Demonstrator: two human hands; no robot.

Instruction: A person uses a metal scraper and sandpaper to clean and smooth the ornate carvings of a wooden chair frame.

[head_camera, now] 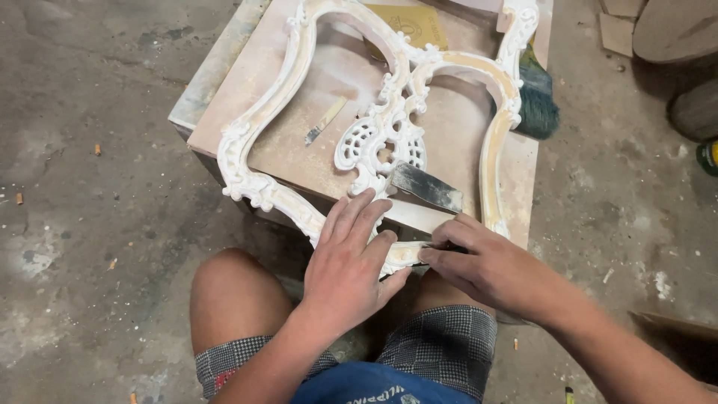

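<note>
While left hand (348, 265) presses carved frame (389, 112), right hand (479, 262) pinches perhaps sandpaper

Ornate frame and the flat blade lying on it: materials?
Ornate frame: probably carved wood under matte white primer or filler; tan patches show where the coat is rubbed thin. Flat blade: looks like dull grey metal, smeared with white paste at its tip.
</note>
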